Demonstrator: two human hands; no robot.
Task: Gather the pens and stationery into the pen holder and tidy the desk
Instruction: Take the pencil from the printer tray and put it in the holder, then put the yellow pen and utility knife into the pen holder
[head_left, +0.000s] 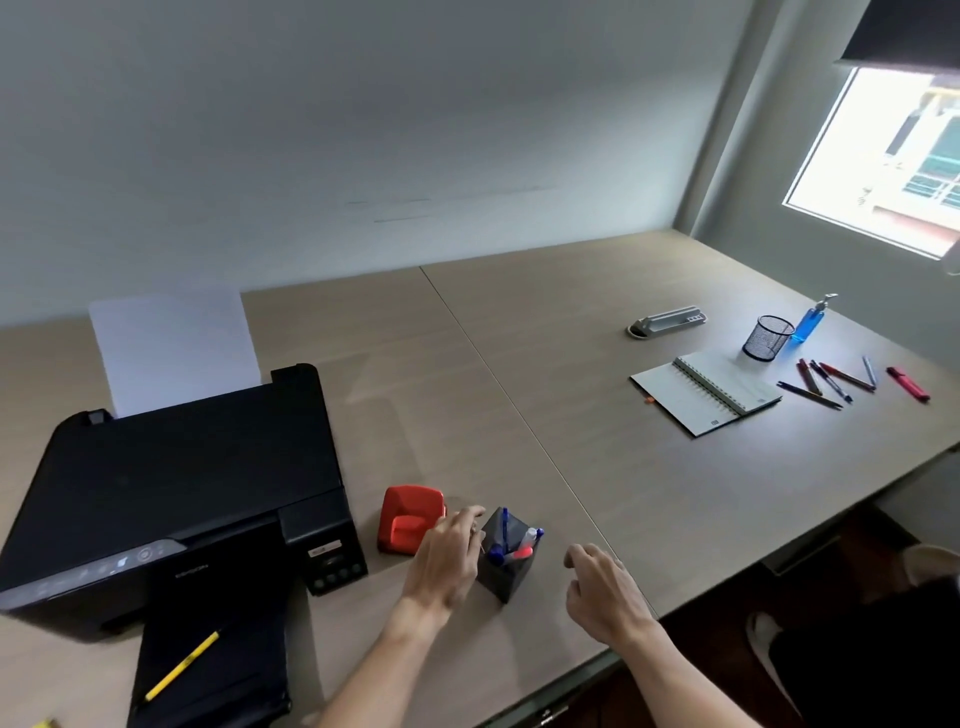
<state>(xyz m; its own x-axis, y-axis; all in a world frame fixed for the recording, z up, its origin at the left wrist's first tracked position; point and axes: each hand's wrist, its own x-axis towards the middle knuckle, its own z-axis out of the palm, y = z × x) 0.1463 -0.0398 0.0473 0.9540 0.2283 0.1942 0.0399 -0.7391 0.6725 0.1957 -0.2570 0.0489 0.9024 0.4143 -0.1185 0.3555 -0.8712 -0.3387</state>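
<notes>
1. At the far left of the tabletop (441, 374) stands a black printer (176, 499) with a white sheet of paper (171, 348) upright in its rear feed. A yellow pencil (182, 666) lies slanted on the printer's extended front tray.
2. Just right of the printer sits a red hole punch (408, 518).
3. The left hand (447, 564) is beside the hole punch, with its fingers against the left side of the dark pen holder (506, 561). Its grip is loose and curled rather than clenched; whether it pinches anything small I cannot tell.
4. The pen holder stands near the front edge of the tabletop, between the two hands, with blue pens (503, 535) and a red-tipped marker standing in it.
5. The right hand (605, 592) hovers just right of the holder, apart from it, fingers half curled, its grip released and holding nothing.
6. Well apart, toward the far right, lie a grey stapler-like tool (667, 321), an open spiral notebook (706, 391), a black mesh cup (768, 338) and a blue pump bottle (810, 321).
7. Right of the notebook, loose pens (831, 382) are scattered on the tabletop, with a red marker (908, 383) furthest right.
</notes>
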